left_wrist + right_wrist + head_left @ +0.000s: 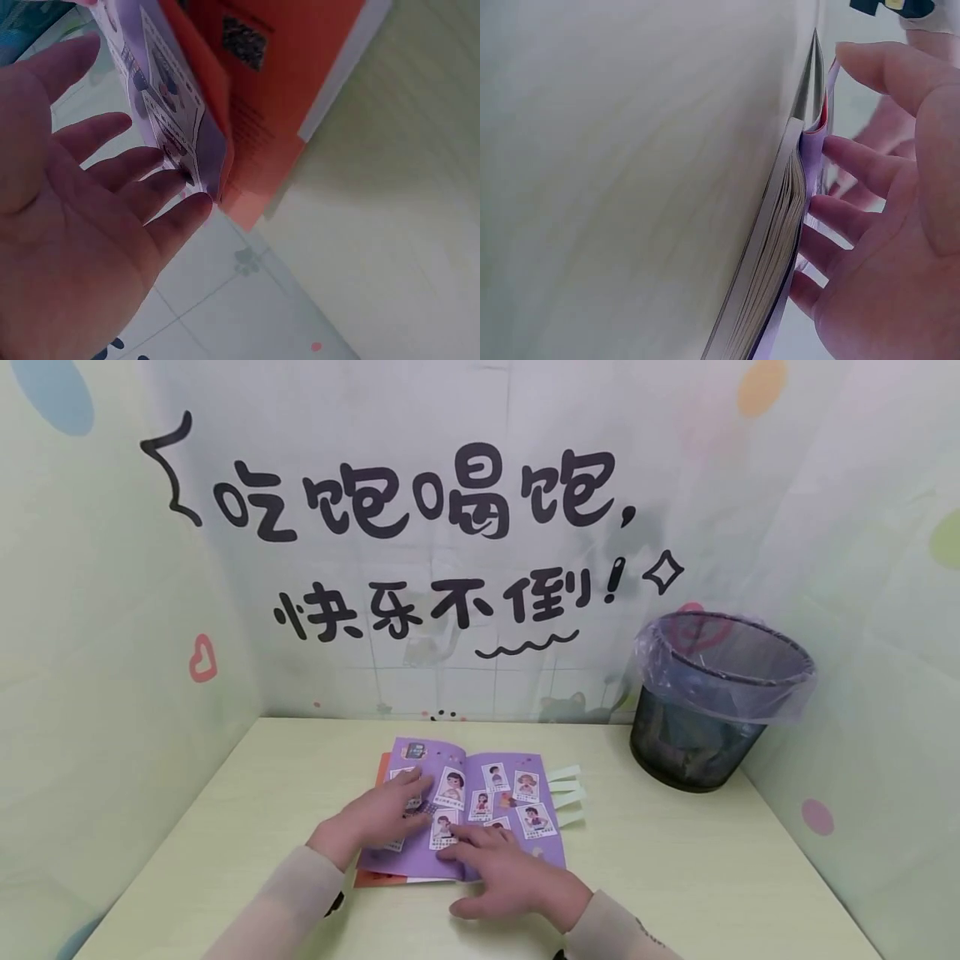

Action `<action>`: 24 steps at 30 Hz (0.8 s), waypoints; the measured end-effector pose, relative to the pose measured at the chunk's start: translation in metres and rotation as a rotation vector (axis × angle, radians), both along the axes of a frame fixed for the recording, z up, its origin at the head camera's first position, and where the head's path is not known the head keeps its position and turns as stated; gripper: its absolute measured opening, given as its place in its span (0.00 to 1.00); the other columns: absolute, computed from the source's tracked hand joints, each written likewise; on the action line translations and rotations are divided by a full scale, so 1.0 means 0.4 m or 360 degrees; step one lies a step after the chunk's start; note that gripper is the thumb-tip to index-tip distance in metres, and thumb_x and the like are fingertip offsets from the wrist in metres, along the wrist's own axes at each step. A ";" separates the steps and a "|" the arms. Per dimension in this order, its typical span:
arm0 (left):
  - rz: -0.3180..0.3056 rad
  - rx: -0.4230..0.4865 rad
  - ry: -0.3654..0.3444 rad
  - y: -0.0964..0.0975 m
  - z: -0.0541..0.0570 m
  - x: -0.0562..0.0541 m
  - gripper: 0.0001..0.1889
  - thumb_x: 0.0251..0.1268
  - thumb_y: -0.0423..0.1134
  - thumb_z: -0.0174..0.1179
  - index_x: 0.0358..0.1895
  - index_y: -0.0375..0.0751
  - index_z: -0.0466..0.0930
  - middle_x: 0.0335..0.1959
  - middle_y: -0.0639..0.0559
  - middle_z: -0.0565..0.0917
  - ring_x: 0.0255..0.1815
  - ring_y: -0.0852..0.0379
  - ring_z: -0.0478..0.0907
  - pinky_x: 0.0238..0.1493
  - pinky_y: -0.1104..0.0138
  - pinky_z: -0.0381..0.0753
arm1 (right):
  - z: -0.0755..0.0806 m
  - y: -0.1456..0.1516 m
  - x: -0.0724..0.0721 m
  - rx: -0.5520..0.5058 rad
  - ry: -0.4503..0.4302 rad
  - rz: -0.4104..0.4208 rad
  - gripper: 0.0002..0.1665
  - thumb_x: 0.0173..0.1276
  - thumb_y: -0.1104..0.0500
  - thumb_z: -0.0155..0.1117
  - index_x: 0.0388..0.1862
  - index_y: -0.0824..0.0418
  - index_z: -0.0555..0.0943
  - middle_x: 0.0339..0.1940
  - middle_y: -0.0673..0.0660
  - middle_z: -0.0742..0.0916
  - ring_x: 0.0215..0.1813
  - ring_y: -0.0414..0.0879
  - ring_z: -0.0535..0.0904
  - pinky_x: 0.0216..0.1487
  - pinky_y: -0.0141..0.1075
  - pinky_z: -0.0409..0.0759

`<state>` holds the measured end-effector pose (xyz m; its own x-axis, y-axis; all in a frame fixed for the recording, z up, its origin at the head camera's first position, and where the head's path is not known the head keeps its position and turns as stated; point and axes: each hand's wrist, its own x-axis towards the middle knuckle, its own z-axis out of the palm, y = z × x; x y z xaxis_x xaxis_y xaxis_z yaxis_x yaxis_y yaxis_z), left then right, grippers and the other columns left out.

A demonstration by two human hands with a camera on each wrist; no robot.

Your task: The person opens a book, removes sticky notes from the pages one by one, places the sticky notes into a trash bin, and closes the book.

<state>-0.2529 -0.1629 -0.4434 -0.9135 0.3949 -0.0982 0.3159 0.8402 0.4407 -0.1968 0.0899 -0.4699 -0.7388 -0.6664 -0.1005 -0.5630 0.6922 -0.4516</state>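
Two flat hands press the open purple sticker book [480,802] down at the near middle of the pale table [675,877], the left hand [378,818] spread on the left page, the right hand [510,872] with straight fingers over the lower right page; neither pinches anything. This looks like smoothing the spread; next probably calls for a fingertip pinch on one small portrait sticker [452,785]. A lined black wastebasket [712,702] stands well apart at the right rear.

Right hand [889,247], fingers straight on the purple page of the book [776,247].
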 end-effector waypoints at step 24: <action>0.0107 -0.0115 -0.0154 -0.007 -0.056 0.004 0.51 0.63 0.64 0.77 0.84 0.46 0.70 0.88 0.38 0.65 0.86 0.30 0.64 0.83 0.37 0.70 | 0.009 0.144 -0.056 -0.0006 0.0287 -0.1168 0.36 0.71 0.41 0.77 0.61 0.70 0.84 0.50 0.64 0.84 0.50 0.56 0.80 0.55 0.54 0.87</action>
